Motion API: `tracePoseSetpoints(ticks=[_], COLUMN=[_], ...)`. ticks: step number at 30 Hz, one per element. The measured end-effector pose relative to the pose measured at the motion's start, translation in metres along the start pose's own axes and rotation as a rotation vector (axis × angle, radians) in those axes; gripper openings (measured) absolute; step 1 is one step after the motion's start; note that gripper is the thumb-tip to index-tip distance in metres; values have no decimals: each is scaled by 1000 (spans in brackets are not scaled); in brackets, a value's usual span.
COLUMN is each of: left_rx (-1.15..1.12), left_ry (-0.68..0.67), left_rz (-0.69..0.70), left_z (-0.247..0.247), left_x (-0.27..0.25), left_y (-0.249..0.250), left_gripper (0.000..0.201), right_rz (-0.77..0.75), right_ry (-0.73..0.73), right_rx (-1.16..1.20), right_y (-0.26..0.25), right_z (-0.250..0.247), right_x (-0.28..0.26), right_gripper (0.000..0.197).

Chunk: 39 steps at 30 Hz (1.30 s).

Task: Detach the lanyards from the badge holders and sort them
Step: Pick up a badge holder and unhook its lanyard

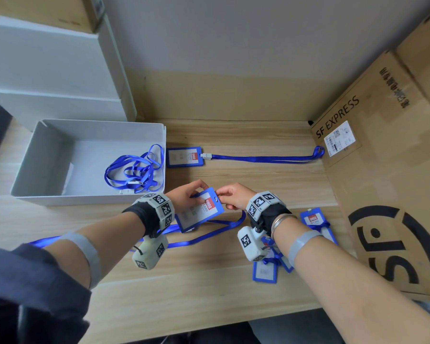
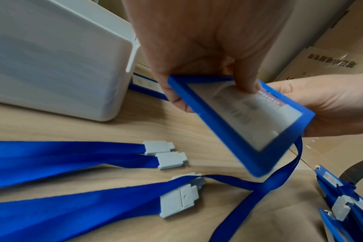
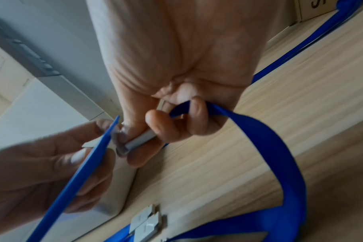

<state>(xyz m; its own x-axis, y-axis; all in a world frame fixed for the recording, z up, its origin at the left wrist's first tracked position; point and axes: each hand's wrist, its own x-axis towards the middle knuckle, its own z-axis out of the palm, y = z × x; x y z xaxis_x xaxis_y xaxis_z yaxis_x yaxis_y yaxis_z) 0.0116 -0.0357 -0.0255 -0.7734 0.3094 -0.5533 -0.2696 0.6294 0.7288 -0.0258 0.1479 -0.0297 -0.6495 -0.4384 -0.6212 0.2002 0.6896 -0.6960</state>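
My left hand [image 1: 188, 196] grips the blue holder [image 1: 201, 210] above the table [image 1: 233, 281]. My right hand [image 1: 232, 194] pinches the grey clip [image 3: 138, 142] at the holder's top edge. Its strap [image 1: 209, 234] hangs down to the table. Loose straps [image 1: 134, 170] lie in the grey bin [image 1: 47, 150], more holders [image 1: 266, 269] by my right arm

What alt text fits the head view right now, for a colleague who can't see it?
Both hands hold a blue badge holder above a wooden table: the left hand grips its edge, the right hand pinches the lanyard clip at its top. A grey bin holds loose lanyards; another badge, lanyard attached, lies beyond.
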Motion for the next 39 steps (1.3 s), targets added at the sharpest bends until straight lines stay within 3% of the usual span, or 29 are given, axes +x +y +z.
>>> tracePoseSetpoints(ticks=[8, 24, 33, 39], left_rx=[197, 288, 294, 309], left_ry=[20, -40, -41, -42], left_rz=[-11, -43, -69, -52], left_z=[-1, 1, 3, 1], left_x=[2, 5, 8, 12], left_y=[6, 17, 14, 12], left_gripper=[28, 31, 31, 31], right_rz=[3, 28, 66, 104], right_ry=[36, 63, 50, 41], right_rx=[-70, -153, -91, 98], right_y=[5, 7, 7, 2], right_z=[-1, -6, -6, -7], right_x=[2, -4, -4, -5], right_gripper=[25, 22, 28, 37])
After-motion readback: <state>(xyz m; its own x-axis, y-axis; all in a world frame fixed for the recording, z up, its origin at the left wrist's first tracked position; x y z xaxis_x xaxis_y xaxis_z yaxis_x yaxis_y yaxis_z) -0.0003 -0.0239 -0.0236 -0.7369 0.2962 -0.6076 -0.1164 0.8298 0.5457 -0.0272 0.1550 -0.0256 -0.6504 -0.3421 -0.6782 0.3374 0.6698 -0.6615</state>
